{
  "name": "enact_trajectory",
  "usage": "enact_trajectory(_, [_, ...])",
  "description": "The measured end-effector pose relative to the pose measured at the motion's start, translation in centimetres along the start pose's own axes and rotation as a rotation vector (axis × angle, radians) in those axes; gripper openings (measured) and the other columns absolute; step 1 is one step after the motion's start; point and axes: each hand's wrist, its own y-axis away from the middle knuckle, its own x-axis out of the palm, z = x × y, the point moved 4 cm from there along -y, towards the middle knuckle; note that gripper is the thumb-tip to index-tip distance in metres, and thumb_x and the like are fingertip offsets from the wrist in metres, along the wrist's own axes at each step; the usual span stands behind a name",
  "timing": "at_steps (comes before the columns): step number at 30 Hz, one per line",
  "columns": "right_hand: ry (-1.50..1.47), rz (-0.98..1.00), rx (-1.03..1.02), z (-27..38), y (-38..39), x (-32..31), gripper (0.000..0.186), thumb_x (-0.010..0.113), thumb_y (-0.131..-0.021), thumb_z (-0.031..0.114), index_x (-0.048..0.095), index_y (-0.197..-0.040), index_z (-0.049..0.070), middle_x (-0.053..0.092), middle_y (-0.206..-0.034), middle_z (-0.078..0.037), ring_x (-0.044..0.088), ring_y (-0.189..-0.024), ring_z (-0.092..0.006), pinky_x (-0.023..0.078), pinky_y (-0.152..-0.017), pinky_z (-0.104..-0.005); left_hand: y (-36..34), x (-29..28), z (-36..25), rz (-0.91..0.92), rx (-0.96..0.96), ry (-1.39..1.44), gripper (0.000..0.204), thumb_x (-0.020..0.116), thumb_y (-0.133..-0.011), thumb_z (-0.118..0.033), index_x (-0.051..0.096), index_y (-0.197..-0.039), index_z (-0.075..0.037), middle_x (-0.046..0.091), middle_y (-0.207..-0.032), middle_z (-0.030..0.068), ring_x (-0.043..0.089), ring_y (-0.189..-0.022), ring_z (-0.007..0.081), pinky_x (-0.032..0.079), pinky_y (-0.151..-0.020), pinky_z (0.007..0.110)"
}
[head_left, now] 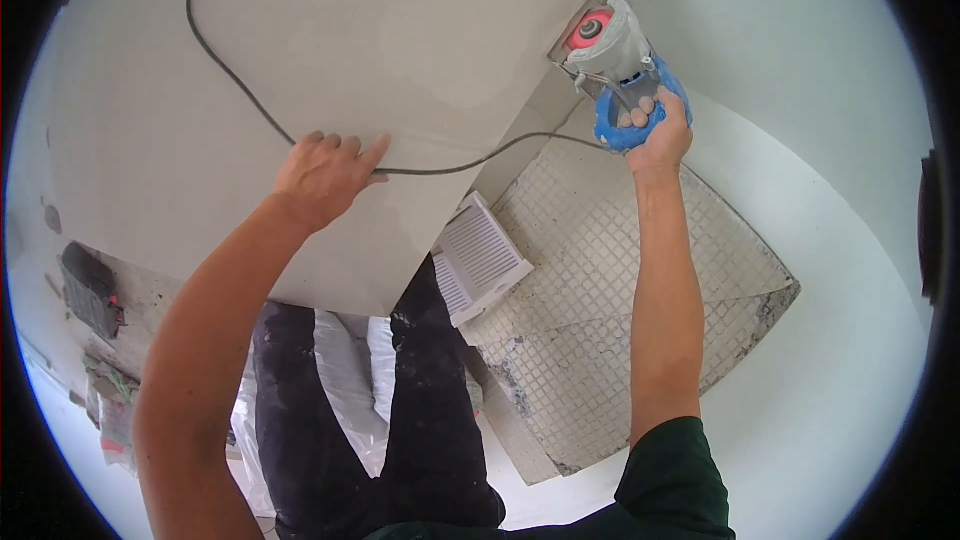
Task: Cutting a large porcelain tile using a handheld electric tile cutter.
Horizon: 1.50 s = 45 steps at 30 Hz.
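Right fingers (639, 117) are wrapped round the blue cutter (617, 48) near the slab (330, 40)'s upper right corner; left fingers (376, 151) lie half-curled over the cable (440, 171), grip unclear; edge-snagged cable could jerk the cutter.

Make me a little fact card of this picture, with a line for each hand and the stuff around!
Left hand: on the dark cord, over the big beige slab
Right hand: gripping the blue handle of the power tool
Tool place: at the slab's right edge
Cord path: across the slab to the tool
By the right leg: white slatted piece
Lower right: gridded panel
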Motion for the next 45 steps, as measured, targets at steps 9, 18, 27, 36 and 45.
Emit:
enact_trajectory(9, [-0.013, 0.000, 0.006, 0.0, 0.1, 0.2, 0.010, 0.060, -0.085, 0.017, 0.054, -0.086, 0.009, 0.050, -0.067, -0.001, 0.046, -0.051, -0.0146, 0.041, -0.051, -0.0348, 3.4, 1.5, 0.5, -0.155, 0.011, -0.065, 0.044, 0.063, -0.083, -0.011, 0.058, -0.127, -0.011, 0.043, -0.146, 0.0097, 0.029, -0.142, 0.0329, 0.022, -0.117, 0.053])
enact_trajectory(18, [-0.001, 0.031, -0.006, 0.0, -0.7, -0.2, 0.009, 0.061, -0.085, 0.017, 0.055, -0.085, 0.009, 0.050, -0.067, -0.002, 0.046, -0.051, -0.0146, 0.041, -0.050, -0.0341, 3.4, 2.1, 0.5, -0.152, -0.010, -0.009, 0.054, 0.059, -0.077, 0.001, 0.056, -0.129, -0.013, 0.024, -0.158, 0.0072, 0.012, -0.148, 0.0377, 0.011, -0.117, 0.065])
enact_trajectory(27, [-0.004, 0.024, -0.004, 0.0, -0.7, -0.2, 0.009, 0.060, -0.085, 0.016, 0.055, -0.086, 0.009, 0.050, -0.066, -0.002, 0.046, -0.051, -0.0147, 0.041, -0.050, -0.0339, 3.1, 2.4, 0.7, -0.140, 0.014, -0.040, 0.049, 0.058, -0.080, -0.001, 0.061, -0.126, -0.015, 0.030, -0.156, 0.0061, 0.011, -0.148, 0.0375, 0.011, -0.117, 0.068])
enact_trajectory(36, [-0.007, 0.013, 0.003, 0.0, -0.9, -0.3, 0.009, 0.060, -0.085, 0.016, 0.055, -0.084, 0.009, 0.050, -0.066, -0.002, 0.045, -0.051, -0.0148, 0.040, -0.050, -0.0340, 3.0, 2.6, 1.0, -0.203, 0.056, -0.048, 0.041, 0.058, -0.078, 0.000, 0.062, -0.118, -0.008, 0.037, -0.151, 0.0079, 0.015, -0.147, 0.0384, 0.013, -0.116, 0.067])
enact_trajectory(45, [0.002, 0.001, -0.007, 0.0, -0.4, -0.1, 0.009, 0.060, -0.085, 0.016, 0.055, -0.087, 0.008, 0.050, -0.067, -0.002, 0.045, -0.051, -0.0149, 0.041, -0.050, -0.0344, 2.5, 2.2, 1.0, -0.179, 0.068, -0.061, 0.046, 0.058, -0.075, 0.003, 0.062, -0.120, -0.008, 0.036, -0.152, 0.0081, 0.015, -0.147, 0.0392, 0.013, -0.116, 0.067])
